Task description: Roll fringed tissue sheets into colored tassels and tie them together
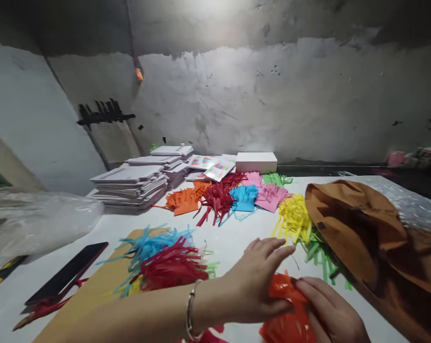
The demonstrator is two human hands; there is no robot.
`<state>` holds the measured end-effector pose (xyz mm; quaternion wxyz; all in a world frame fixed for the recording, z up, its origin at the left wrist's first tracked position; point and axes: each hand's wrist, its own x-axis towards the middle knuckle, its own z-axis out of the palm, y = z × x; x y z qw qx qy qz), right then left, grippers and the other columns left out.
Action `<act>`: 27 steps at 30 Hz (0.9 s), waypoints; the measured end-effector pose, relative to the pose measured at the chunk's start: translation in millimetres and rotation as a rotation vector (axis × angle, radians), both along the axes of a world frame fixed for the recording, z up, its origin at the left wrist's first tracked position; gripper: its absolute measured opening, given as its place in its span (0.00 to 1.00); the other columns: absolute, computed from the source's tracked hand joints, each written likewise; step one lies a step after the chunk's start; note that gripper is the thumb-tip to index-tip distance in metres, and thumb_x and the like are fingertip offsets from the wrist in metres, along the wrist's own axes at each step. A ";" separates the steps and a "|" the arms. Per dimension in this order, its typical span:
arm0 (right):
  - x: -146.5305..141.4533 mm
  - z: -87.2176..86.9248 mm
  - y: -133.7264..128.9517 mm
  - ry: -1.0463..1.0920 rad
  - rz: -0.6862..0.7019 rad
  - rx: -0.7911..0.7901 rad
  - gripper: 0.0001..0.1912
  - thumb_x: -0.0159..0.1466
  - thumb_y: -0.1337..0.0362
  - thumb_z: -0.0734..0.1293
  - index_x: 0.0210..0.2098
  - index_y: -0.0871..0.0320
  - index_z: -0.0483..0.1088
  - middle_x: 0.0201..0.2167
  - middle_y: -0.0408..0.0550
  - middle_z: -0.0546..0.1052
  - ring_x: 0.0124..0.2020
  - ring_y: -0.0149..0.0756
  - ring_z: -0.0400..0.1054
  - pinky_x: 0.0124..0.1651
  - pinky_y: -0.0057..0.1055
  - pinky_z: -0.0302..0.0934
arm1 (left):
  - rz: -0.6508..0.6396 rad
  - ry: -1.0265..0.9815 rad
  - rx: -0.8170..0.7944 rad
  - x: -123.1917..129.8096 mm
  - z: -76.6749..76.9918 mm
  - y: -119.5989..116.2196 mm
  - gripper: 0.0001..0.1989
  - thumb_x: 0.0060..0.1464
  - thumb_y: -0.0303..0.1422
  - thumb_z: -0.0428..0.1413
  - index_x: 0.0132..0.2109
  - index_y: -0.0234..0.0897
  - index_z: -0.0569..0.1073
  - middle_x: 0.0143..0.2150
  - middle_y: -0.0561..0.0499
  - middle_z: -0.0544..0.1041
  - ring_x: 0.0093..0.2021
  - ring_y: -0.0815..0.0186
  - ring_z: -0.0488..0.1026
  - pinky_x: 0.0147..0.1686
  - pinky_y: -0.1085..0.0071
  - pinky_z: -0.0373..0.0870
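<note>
My left hand [254, 278], with a bracelet at the wrist, reaches across to the right with its fingers spread. Its thumb lies against a shiny orange-red paper piece [290, 328]. Closed on the upper right edge of that piece is my right hand [333, 309]; the lower part runs out of view. Left of the hands, a dark red fringed paper bundle [174, 267] and a blue fringed bundle [154, 245] lie on a tan board [90, 305]. My left forearm hides part of them.
Several coloured fringe bundles, such as a yellow one [294, 219] and a blue one [244, 197], line the table's middle. Stacked white cards [129, 186] and a white box [256, 163] stand behind. Brown cloth [358, 224] lies right, a dark phone-like slab [68, 271] left.
</note>
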<state>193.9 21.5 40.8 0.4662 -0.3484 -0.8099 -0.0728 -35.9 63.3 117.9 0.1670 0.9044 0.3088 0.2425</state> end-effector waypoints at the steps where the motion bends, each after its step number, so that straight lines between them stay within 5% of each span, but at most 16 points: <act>1: -1.4 8.5 -2.4 0.003 0.035 0.023 0.17 0.68 0.71 0.59 0.53 0.54 0.70 0.43 0.47 0.80 0.43 0.36 0.77 0.46 0.26 0.73 | -0.002 -0.002 -0.003 13.2 -6.7 -5.6 0.42 0.46 0.33 0.67 0.67 0.36 0.60 0.64 0.36 0.68 0.63 0.48 0.65 0.63 0.48 0.59; 3: -0.8 20.2 -7.1 0.036 0.058 0.030 0.19 0.67 0.75 0.58 0.54 0.56 0.69 0.44 0.50 0.80 0.44 0.35 0.77 0.48 0.25 0.72 | 0.002 0.013 -0.025 28.1 -19.5 -5.2 0.29 0.44 0.22 0.62 0.55 0.36 0.70 0.49 0.43 0.79 0.49 0.55 0.75 0.59 0.53 0.63; 5: 3.3 20.9 -11.5 0.115 0.017 -0.052 0.20 0.67 0.75 0.59 0.55 0.54 0.69 0.45 0.48 0.80 0.45 0.35 0.77 0.48 0.26 0.71 | 0.021 0.045 -0.027 32.4 -28.8 1.1 0.17 0.43 0.17 0.56 0.40 0.37 0.75 0.34 0.51 0.80 0.37 0.61 0.75 0.53 0.59 0.66; 7: 7.2 13.2 -14.7 0.215 -0.025 -0.189 0.19 0.66 0.71 0.62 0.55 0.54 0.70 0.44 0.47 0.80 0.43 0.37 0.77 0.46 0.27 0.73 | 0.064 0.050 -0.020 32.0 -33.3 3.7 0.12 0.43 0.17 0.54 0.33 0.37 0.73 0.29 0.52 0.78 0.34 0.63 0.73 0.47 0.63 0.67; 10: 8.1 2.1 -17.4 0.286 0.024 -0.498 0.14 0.65 0.67 0.64 0.48 0.54 0.75 0.41 0.46 0.82 0.39 0.39 0.78 0.40 0.28 0.74 | 0.132 0.022 -0.125 30.6 -35.0 -2.8 0.12 0.43 0.19 0.54 0.37 0.36 0.73 0.34 0.49 0.78 0.36 0.63 0.72 0.40 0.69 0.67; 13: 9.4 0.0 -17.0 0.303 0.063 -0.697 0.12 0.64 0.68 0.64 0.43 0.52 0.78 0.40 0.44 0.82 0.39 0.39 0.78 0.40 0.28 0.73 | 0.128 0.080 -0.291 29.0 -39.9 -6.5 0.23 0.46 0.23 0.56 0.52 0.37 0.71 0.43 0.49 0.79 0.37 0.65 0.73 0.36 0.74 0.67; 15: 16.5 -1.1 -10.7 0.242 -0.002 -0.618 0.15 0.63 0.70 0.63 0.45 0.53 0.78 0.41 0.45 0.83 0.41 0.39 0.78 0.41 0.29 0.73 | 0.110 0.191 -0.368 26.1 -47.0 0.8 0.25 0.46 0.25 0.57 0.54 0.39 0.71 0.41 0.52 0.79 0.35 0.66 0.73 0.33 0.75 0.66; 20: 58.8 -7.4 32.5 -0.064 -0.188 -0.286 0.22 0.58 0.74 0.58 0.43 0.58 0.79 0.39 0.49 0.83 0.38 0.40 0.80 0.40 0.32 0.75 | 0.158 0.290 -0.376 18.1 -61.3 43.6 0.05 0.48 0.24 0.54 0.31 0.35 0.75 0.23 0.57 0.70 0.24 0.69 0.65 0.24 0.75 0.57; 23: 88.1 5.4 50.1 -0.095 -0.249 -0.206 0.22 0.58 0.74 0.58 0.43 0.62 0.80 0.40 0.54 0.83 0.39 0.45 0.79 0.43 0.40 0.75 | 0.213 0.246 -0.249 19.0 -54.6 60.7 0.07 0.49 0.23 0.51 0.31 0.35 0.74 0.25 0.55 0.71 0.27 0.67 0.65 0.27 0.73 0.59; 27: 98.7 27.4 28.7 -0.162 -0.314 0.007 0.20 0.63 0.69 0.63 0.54 0.65 0.74 0.55 0.60 0.76 0.54 0.52 0.72 0.60 0.51 0.65 | 0.247 0.171 -0.045 15.2 -39.3 56.1 0.15 0.51 0.19 0.50 0.43 0.35 0.75 0.38 0.47 0.77 0.41 0.60 0.70 0.43 0.67 0.66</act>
